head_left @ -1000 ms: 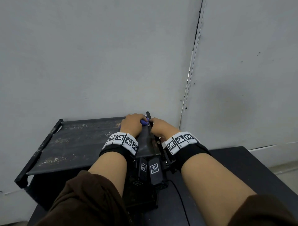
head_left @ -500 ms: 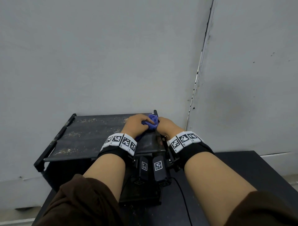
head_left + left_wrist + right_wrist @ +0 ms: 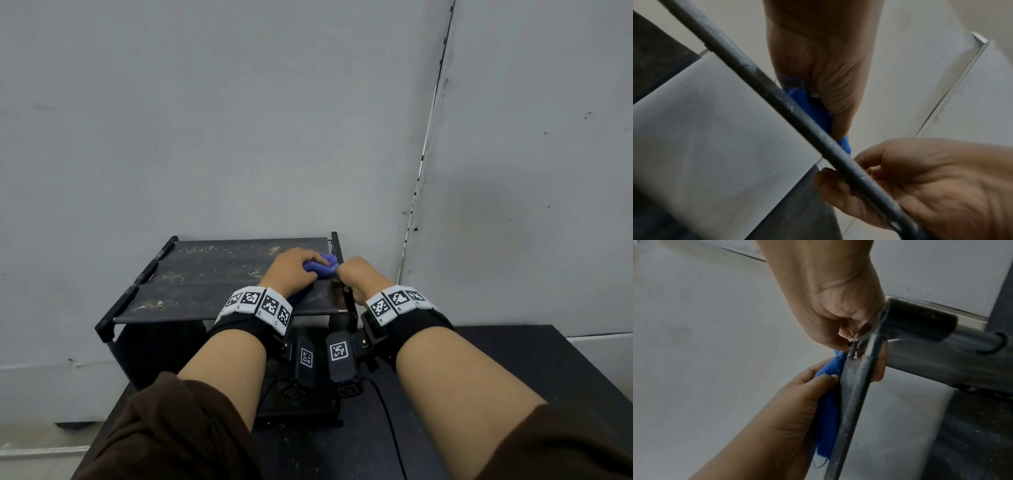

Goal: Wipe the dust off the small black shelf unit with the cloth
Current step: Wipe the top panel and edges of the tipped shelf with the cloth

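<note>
My left hand (image 3: pixel 291 270) grips the bunched blue cloth (image 3: pixel 322 268) at the top panel's right rear corner, centre frame, my right hand (image 3: pixel 356 274) curls around the small black shelf unit's (image 3: pixel 212 284) right side rail (image 3: pixel 797 113), and pale dust still streaks the panel leftward, so most wiping remains.

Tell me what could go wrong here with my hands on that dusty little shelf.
1. The shelf unit sits at the table's back corner; your right hand only grips its side rail, so hard wiping might shift it.
2. The cloth in your left hand could push the loose dust onto the table.
</note>
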